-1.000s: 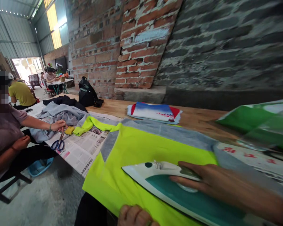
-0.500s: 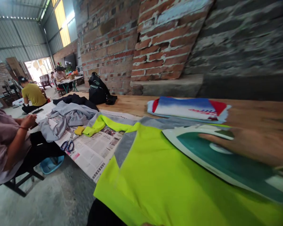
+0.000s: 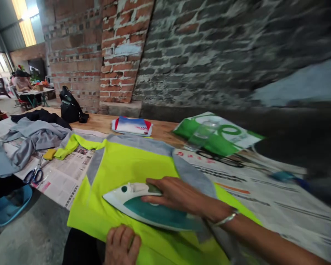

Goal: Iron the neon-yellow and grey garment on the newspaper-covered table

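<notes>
A neon yellow and grey long-sleeved shirt (image 3: 143, 162) lies spread over newspaper on the table. My right hand (image 3: 173, 195) is closed around the handle of a green and white iron (image 3: 160, 215). The iron's soleplate lies against the yellow fabric, with its pointed tip toward the left. My left hand (image 3: 123, 244) is at the shirt's near edge, its bent fingers closed on the cloth just in front of the iron. Its wrist is out of view.
Blue-handled scissors (image 3: 34, 175) and a yellow block (image 3: 49, 154) lie left on newspaper (image 3: 62, 176). Grey cloth (image 3: 41, 136) and a black bag (image 3: 70, 106) are farther back. A folded blue, white and red garment (image 3: 132, 126) and a green-white bag (image 3: 220, 134) lie along the wall.
The view has swung right, bringing the green-white bag into sight. The iron in my right hand now lies nearer the shirt's lower part. My left hand, barely visible before, now shows on the near edge.
</notes>
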